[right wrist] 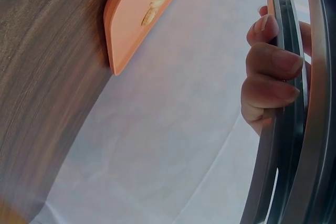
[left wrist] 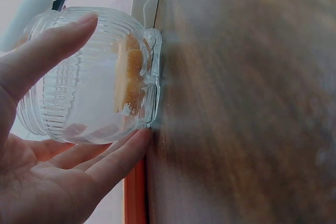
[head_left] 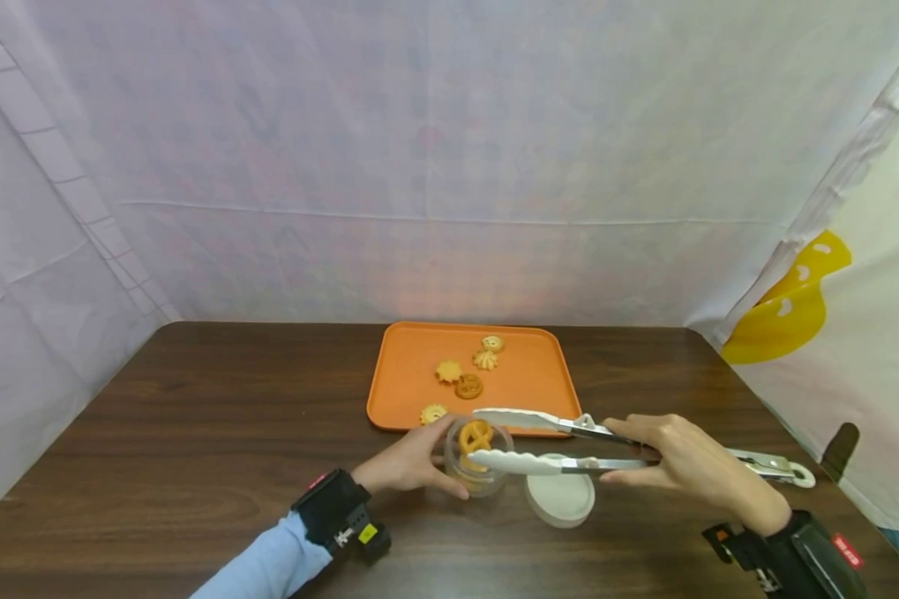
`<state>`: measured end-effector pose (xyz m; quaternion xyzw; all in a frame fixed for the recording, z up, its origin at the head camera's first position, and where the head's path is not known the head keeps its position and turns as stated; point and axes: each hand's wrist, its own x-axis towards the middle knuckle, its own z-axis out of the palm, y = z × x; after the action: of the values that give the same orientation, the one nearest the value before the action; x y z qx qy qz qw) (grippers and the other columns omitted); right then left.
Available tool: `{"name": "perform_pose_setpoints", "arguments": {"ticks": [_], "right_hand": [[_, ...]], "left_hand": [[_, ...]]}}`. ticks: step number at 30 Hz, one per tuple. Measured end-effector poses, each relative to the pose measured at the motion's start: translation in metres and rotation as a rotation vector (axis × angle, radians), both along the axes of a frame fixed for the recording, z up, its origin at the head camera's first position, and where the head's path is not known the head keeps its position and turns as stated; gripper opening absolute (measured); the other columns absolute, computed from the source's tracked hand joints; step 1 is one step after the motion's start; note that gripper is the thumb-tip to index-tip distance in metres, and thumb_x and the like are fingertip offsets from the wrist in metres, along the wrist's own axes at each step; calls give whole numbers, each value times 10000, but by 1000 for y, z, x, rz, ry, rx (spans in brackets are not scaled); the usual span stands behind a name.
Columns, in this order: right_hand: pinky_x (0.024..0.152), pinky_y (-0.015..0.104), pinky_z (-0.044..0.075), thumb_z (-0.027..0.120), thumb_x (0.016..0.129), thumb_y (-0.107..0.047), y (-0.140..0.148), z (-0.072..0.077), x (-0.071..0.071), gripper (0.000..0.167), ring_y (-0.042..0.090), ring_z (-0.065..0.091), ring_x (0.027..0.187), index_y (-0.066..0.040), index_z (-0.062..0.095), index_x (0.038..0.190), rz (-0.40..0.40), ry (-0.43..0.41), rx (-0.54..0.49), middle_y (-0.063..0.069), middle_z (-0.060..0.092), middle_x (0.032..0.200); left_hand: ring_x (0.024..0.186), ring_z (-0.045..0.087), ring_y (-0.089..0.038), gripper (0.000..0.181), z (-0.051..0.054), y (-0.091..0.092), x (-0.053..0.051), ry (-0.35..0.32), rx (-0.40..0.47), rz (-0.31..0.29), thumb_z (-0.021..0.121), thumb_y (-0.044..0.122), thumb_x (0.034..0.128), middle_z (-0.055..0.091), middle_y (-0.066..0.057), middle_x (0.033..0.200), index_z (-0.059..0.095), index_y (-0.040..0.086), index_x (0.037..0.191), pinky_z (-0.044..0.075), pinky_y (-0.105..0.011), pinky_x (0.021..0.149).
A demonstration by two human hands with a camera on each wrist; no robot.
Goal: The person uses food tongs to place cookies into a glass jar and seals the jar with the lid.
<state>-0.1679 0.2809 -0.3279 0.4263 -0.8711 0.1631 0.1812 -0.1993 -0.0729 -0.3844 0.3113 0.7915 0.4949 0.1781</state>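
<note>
My left hand [head_left: 415, 462] holds a clear ribbed jar [left wrist: 84, 93] upright on the table, thumb on one side and fingers on the other. Golden-brown cookies [left wrist: 131, 74] lie at the jar's bottom. With my right hand [head_left: 677, 457] I grip metal tongs [head_left: 599, 464] by their arms. Their white scalloped tips are spread over the jar's mouth. A pretzel-shaped cookie [head_left: 475, 436] shows between the tips at the mouth; whether they pinch it I cannot tell. Beside the jar, a white round lid [head_left: 562, 499] lies partly under the lower tong arm.
Behind the jar is an orange tray [head_left: 404, 358] bearing several cookies, among them a browner round pretzel cookie [head_left: 469, 386] and a star-shaped one [head_left: 449, 372]. White cloth [head_left: 434, 166] hangs behind the dark wooden table [head_left: 232, 416]. Something yellow [head_left: 787, 316] hangs at the right.
</note>
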Motion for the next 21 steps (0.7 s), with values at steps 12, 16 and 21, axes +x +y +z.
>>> {"name": "perform_pose_setpoints", "arguments": {"ticks": [12,16,21], "right_hand": [[476,53,265,799,814,-436,0,0,0,574,-132,240,602,34,716,1132,-3,-71,4,-176,342,684],[473,43,256,790,817,-456,1,-1,-2,587,-134,242,616,38,713,1125,18,-62,-6,-160,357,680],[460,60,251,795,815,-448,1,-1,-2,597,-134,228,612,41,702,1144,22,-77,-16,-147,364,682]], "left_hand": [[1313,496,-463,801,-1,1,0,-15,12,-3,832,-3,775,466,-282,1432,383,-56,1436,548,-476,1047],[1296,517,-447,766,-1,1,0,-29,16,-8,826,4,787,469,-284,1433,396,-67,1417,553,-432,1048],[1264,544,-444,765,-1,1,0,-30,7,-11,821,14,796,457,-295,1438,389,-59,1423,553,-449,1047]]}}
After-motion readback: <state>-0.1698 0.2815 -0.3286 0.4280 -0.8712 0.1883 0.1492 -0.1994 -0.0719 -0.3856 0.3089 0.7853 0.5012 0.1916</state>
